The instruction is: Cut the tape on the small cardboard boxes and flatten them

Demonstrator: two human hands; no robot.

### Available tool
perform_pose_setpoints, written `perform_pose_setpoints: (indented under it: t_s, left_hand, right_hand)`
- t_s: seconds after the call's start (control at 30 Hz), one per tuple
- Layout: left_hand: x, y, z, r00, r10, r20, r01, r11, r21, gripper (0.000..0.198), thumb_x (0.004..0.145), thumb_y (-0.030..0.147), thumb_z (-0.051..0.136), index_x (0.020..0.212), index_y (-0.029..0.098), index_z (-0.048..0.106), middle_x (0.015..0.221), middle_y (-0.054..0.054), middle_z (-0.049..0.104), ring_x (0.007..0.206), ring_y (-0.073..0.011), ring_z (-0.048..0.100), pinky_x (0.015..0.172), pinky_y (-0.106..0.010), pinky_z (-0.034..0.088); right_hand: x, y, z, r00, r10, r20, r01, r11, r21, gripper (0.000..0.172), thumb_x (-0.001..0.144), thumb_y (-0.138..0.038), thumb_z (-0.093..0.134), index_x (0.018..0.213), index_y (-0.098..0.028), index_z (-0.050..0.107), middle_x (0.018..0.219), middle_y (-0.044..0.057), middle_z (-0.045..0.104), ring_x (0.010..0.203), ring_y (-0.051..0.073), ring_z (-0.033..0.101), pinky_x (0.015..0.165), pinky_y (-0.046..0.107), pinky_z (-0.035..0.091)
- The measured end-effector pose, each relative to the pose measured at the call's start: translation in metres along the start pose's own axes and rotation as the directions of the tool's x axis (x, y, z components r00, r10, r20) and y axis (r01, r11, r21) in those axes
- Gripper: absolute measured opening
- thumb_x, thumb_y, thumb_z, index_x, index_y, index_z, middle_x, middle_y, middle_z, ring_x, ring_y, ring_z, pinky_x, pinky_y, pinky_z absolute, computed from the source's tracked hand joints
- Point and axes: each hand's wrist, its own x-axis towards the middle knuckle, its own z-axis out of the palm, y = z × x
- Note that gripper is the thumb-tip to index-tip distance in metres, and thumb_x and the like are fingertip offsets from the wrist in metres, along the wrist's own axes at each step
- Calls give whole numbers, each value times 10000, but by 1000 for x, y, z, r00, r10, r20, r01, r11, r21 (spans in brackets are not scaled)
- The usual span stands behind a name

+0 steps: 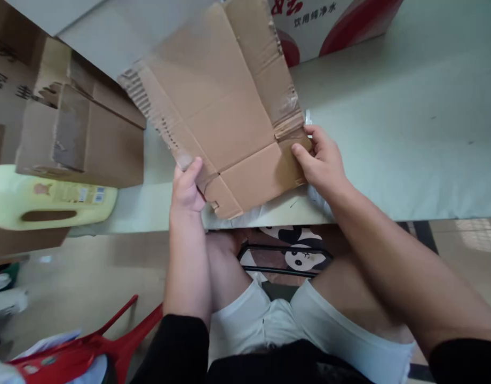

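Note:
Between my hands is a piece of brown cardboard (229,101), opened out flat with crease lines and torn, ragged edges. It is tilted above the front part of the covered table. My left hand (187,186) grips its lower left edge, thumb on top and fingers hidden underneath. At the lower right edge my right hand (321,160) holds it the same way, thumb on the face and fingers behind. Some clear tape or plastic shows beside the right fingers.
A pale green cloth covers the table (409,133). A cardboard box (109,141) and a yellow jug (97,205) stand at the left. Behind is a red and white carton (349,32). Lower left is a red chair (121,341).

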Motion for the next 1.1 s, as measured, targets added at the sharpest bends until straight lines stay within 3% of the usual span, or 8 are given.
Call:
perform_pose_setpoints:
  t_s: [0.13,0.3,0.43,0.6,0.73,0.87,0.97,1.1]
  left_hand:
    - [12,3,3,999,-43,-13,43,999,8,483,581,432,926,969,219,732,1056,-69,778,1143,-315,721,1025,-448,584]
    - [25,-9,-3,990,-91,-105,81,992,-99,455,602,446,906,949,219,721,1009,-69,784,1218,-322,695,1020,-444,591]
    - [31,-27,5,978,-201,-48,183,952,-245,427,675,445,871,1006,233,704,1164,-78,770,1241,-296,686,1017,-441,600]
    - [29,-27,28,982,-186,10,181,940,-288,389,692,423,865,988,237,692,1191,-84,764,1228,-300,685,992,-420,602]
    - [26,-19,29,975,-222,4,212,927,-310,345,687,424,818,950,231,703,1111,-61,777,1196,-282,700,984,-404,595]
    - [25,-18,18,949,-312,-42,280,897,-342,325,678,457,751,890,213,712,947,-45,774,1108,-276,729,949,-399,599]
    - [24,-20,14,927,-367,-74,321,880,-351,336,665,426,774,910,208,702,1004,-52,772,1066,-260,731,901,-375,598]
    - [25,-14,15,945,-325,25,311,876,-370,302,740,460,671,906,209,670,974,-78,762,1016,-260,734,806,-349,591]
  right_hand:
    - [8,-8,6,999,52,-3,-53,998,-41,468,965,-453,439,1351,-208,540,1223,115,697,1060,264,670,911,409,546]
    - [18,-7,18,991,134,-17,-125,956,264,616,919,-658,372,1336,-221,493,1193,119,675,1019,252,686,784,363,548]
    - [17,-13,27,977,134,168,-194,887,419,732,654,-801,658,1113,-238,571,1003,88,700,764,213,640,626,345,526]
    - [3,-19,34,904,236,356,-360,870,338,559,674,-743,736,758,-212,587,611,21,592,535,149,530,538,330,500]
    - [-5,-11,34,899,265,349,-393,840,375,573,690,-752,734,783,-196,634,614,33,641,529,157,587,519,310,513]
    - [-13,-1,33,898,208,388,-336,893,298,589,701,-784,723,677,-198,675,678,81,715,626,198,666,660,360,595]
    - [-22,3,35,883,212,419,-345,898,272,600,703,-800,713,688,-199,709,757,103,760,676,223,698,704,391,620]
    - [-36,-2,41,922,263,285,-362,848,387,556,665,-728,790,823,-201,710,774,84,755,645,217,693,627,379,619]
